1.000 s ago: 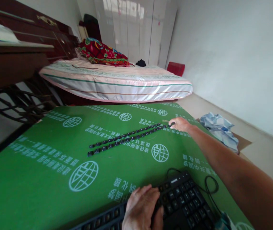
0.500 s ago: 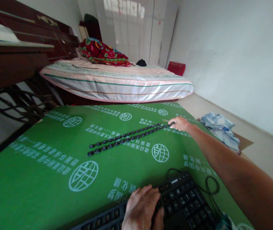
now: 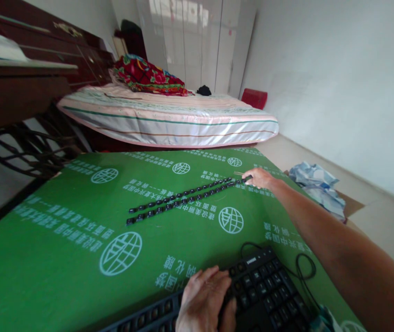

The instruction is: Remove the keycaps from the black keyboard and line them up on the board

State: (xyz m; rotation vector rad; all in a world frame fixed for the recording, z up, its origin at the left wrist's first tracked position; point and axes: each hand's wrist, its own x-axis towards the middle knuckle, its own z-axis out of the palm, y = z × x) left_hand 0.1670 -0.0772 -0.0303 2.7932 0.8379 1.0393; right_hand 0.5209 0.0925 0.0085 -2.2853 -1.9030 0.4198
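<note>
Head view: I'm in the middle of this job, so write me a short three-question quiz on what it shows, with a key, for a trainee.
1. What does the left hand rest on?
2. How many rows do the black keycaps form on the green board?
A) one
B) two
C) four
3. Fill in: the right hand is at the ____ end of the row nearer the camera, as pictured.

Key:
1. The keyboard.
2. B
3. right
</note>
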